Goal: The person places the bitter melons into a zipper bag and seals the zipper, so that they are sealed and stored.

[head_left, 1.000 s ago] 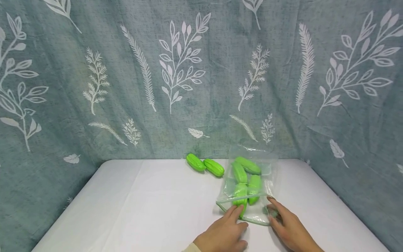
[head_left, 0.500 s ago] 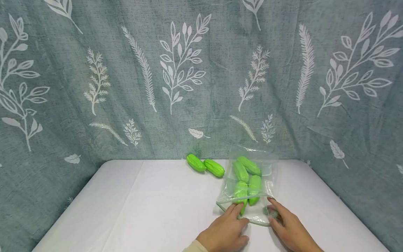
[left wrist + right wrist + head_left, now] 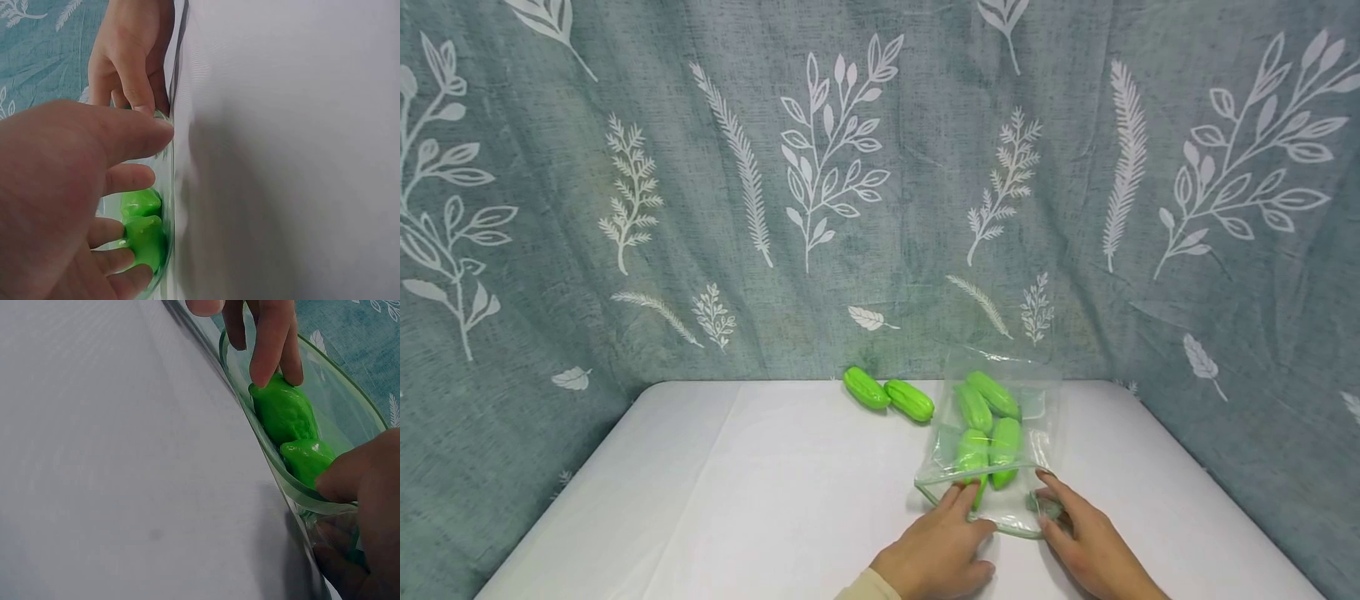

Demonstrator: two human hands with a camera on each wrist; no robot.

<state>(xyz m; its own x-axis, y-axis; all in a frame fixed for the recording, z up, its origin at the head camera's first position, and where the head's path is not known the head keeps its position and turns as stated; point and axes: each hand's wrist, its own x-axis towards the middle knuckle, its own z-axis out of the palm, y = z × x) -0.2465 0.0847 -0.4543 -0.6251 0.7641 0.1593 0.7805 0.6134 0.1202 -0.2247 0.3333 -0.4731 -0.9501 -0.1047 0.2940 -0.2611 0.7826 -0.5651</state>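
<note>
A clear zip bag [image 3: 1034, 433] with a green rim lies on the table, its mouth held apart toward me. Several bright green cucumbers, perhaps toy ones, are inside. My left hand [image 3: 936, 546] reaches into the mouth, and its extended fingertips touch the end of the nearest cucumber [image 3: 284, 412]. Another cucumber end [image 3: 307, 459] shows beside it. At the right corner of the mouth, my right hand [image 3: 1088, 537] pinches the bag's edge between thumb and fingers. Part of the nearest cucumber is hidden by the left fingers in the head view.
Two more cucumbers, one farther left [image 3: 865, 388] and one nearer the bag [image 3: 909, 401], lie outside at the table's back edge. A white cloth covers the table [image 3: 760, 492]. Behind hangs a blue-green leaf-patterned curtain [image 3: 910, 183].
The nearest cucumber has slid a little deeper into the bag under my left fingers, and the ones at the back have shifted slightly. My right hand stays at the bag's corner.
</note>
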